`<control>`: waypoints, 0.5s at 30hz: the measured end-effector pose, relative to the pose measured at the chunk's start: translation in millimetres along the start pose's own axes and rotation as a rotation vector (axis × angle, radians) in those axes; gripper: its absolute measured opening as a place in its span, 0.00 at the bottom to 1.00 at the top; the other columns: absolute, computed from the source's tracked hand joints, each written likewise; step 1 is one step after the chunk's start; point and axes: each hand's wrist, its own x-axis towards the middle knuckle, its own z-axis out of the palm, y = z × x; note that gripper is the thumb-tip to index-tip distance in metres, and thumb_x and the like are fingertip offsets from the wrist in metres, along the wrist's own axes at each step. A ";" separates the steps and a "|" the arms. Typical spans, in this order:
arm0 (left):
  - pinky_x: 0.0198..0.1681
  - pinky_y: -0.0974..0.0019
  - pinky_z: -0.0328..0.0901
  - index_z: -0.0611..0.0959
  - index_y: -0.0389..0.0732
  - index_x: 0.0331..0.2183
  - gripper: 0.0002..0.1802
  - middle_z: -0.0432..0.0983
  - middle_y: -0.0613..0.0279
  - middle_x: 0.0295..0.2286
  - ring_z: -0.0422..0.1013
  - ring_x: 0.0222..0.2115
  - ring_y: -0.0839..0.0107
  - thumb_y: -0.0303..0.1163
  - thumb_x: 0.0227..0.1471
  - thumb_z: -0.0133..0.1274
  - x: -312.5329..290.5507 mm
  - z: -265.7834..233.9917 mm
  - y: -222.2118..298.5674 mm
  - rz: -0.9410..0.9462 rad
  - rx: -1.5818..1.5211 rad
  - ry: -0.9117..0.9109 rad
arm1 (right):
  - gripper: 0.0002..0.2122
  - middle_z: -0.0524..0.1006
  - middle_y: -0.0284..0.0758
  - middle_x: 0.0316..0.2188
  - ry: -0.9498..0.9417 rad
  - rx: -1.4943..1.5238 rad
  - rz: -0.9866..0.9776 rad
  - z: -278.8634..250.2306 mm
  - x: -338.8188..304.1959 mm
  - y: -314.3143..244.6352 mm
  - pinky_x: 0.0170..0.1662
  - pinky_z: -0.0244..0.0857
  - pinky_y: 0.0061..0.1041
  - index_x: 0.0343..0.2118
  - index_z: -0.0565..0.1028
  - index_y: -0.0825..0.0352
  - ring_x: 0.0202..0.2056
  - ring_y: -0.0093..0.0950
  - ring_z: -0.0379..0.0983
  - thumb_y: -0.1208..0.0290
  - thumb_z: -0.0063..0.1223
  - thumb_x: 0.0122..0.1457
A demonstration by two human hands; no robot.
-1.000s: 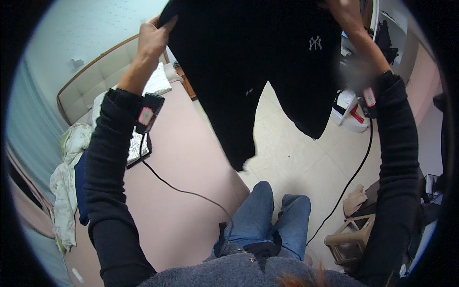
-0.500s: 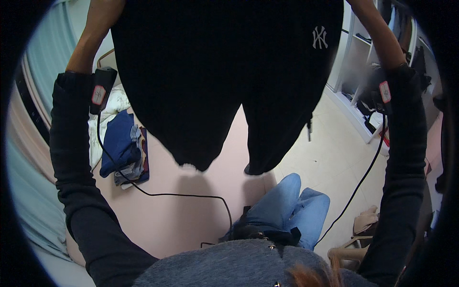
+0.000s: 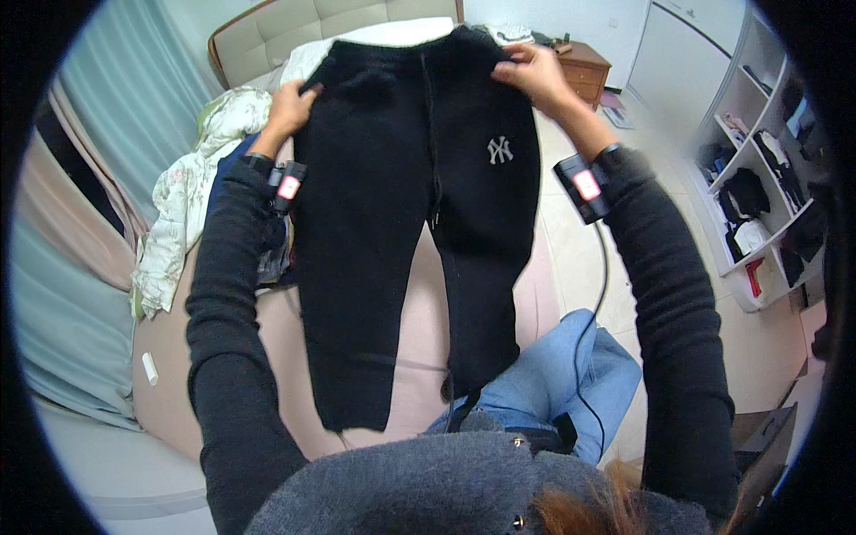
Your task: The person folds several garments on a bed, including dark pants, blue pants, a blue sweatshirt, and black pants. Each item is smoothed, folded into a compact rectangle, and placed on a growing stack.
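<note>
In the head view, a pair of black trousers [image 3: 419,214] hangs spread out in front of the person, held up by the waistband at both corners. The left hand [image 3: 290,107] grips the left corner of the waistband, its fingers curled and pressed together over the cloth; the fingertips are tucked behind the fabric, so I cannot tell how deep the hold goes. The right hand [image 3: 535,76] pinches the right corner, fingers bent and close together on the front of the band, thumb hidden behind. Both legs of the trousers hang straight down, side by side, with a small white emblem [image 3: 500,150] on the leg nearer the right hand. The hems end above the person's lap, over blue jeans [image 3: 562,374].

Each wrist carries a small black device with a red-and-white patch: one on the left wrist [image 3: 287,185], one on the right wrist [image 3: 584,187]. A black cable [image 3: 599,294] runs from the right one down toward the lap.

Behind the trousers lies a bed [image 3: 392,357] with a pink sheet and a padded headboard [image 3: 294,31]. A pale floral cloth [image 3: 183,214] is heaped at the bed's left side, beside a curtain [image 3: 107,116]. A wooden nightstand [image 3: 584,67] stands near the right hand, and white shelves [image 3: 758,178] with folded clothes fill the right edge.
</note>
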 end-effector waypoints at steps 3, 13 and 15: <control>0.43 0.50 0.69 0.84 0.39 0.40 0.19 0.80 0.42 0.34 0.76 0.39 0.45 0.44 0.53 0.57 -37.8 92.6 -38.3 -0.060 -0.065 -0.084 | 0.33 0.68 0.52 0.57 -0.063 0.154 -0.025 48.6 -31.0 89.6 0.58 0.65 0.37 0.62 0.62 0.67 0.59 0.43 0.66 0.80 0.62 0.51; 0.31 0.65 0.70 0.81 0.34 0.24 0.14 0.77 0.59 0.22 0.75 0.25 0.70 0.32 0.58 0.51 -323.1 157.1 56.7 -0.303 -0.639 -0.521 | 0.32 0.77 0.47 0.19 -0.625 -0.548 0.718 37.5 -323.4 248.5 0.31 0.68 0.40 0.26 0.78 0.75 0.26 0.37 0.77 0.41 0.46 0.62; 0.34 0.62 0.71 0.85 0.34 0.30 0.15 0.82 0.56 0.27 0.77 0.28 0.68 0.36 0.57 0.54 -375.1 140.2 101.6 -0.427 -0.559 -1.148 | 0.28 0.76 0.47 0.21 -0.733 -0.435 0.518 43.3 -366.6 231.1 0.32 0.67 0.38 0.25 0.78 0.75 0.24 0.36 0.72 0.45 0.58 0.57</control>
